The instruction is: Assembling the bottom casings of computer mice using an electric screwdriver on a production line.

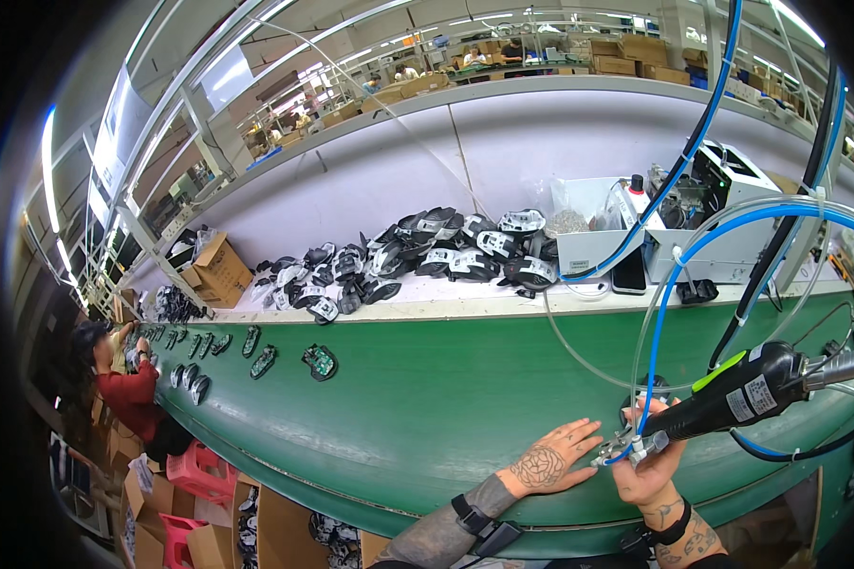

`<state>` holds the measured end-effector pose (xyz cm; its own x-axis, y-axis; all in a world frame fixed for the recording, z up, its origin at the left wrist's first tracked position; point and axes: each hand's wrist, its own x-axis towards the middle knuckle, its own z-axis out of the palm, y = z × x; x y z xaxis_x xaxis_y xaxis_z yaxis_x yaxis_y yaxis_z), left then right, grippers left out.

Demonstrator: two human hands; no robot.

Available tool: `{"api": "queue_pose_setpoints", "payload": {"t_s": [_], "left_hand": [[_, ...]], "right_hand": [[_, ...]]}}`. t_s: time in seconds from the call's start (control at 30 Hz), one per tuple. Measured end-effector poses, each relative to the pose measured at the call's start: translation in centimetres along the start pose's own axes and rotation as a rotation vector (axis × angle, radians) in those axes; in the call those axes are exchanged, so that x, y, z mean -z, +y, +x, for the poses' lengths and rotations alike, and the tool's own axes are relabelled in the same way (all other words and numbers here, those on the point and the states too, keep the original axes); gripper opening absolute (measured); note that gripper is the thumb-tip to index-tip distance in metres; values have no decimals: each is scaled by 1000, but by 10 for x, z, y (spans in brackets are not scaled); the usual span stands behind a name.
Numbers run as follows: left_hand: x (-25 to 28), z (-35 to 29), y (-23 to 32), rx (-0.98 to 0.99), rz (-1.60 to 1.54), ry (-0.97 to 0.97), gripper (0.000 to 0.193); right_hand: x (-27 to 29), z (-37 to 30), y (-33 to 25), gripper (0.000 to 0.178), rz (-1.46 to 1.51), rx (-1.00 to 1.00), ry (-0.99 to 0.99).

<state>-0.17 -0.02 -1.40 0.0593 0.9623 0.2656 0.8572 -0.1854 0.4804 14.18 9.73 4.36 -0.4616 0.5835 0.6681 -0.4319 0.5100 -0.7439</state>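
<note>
Black and lime green, the power driver [712, 408] slants over the green belt [427, 389] toward its near edge, metal nose [648, 445] gripped by your right hand [648, 477], while your left hand [544, 464] lies just beside, fingers outstretched.

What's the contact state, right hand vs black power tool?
Touching. The head view shows the right hand closed around the front end of the black power tool, thumb and fingers against it.

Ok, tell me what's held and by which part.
The right hand holds the black power tool by its front end; the left hand appears to hold nothing.
</note>
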Motion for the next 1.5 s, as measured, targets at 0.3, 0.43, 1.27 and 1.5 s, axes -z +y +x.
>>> {"api": "queue_pose_setpoints", "payload": {"t_s": [0.3, 0.43, 1.27, 1.5], "left_hand": [[18, 5, -9, -22, -58, -35, 47], [59, 23, -28, 145, -52, 119, 43], [180, 163, -351, 571, -115, 936, 37], [191, 115, -351, 941, -664, 997, 33]], "right_hand": [[0, 7, -4, 64, 2, -6, 21], [9, 20, -3, 65, -115, 92, -14], [34, 13, 4, 90, -192, -302, 101], [15, 34, -10, 46, -435, -311, 286]]}}
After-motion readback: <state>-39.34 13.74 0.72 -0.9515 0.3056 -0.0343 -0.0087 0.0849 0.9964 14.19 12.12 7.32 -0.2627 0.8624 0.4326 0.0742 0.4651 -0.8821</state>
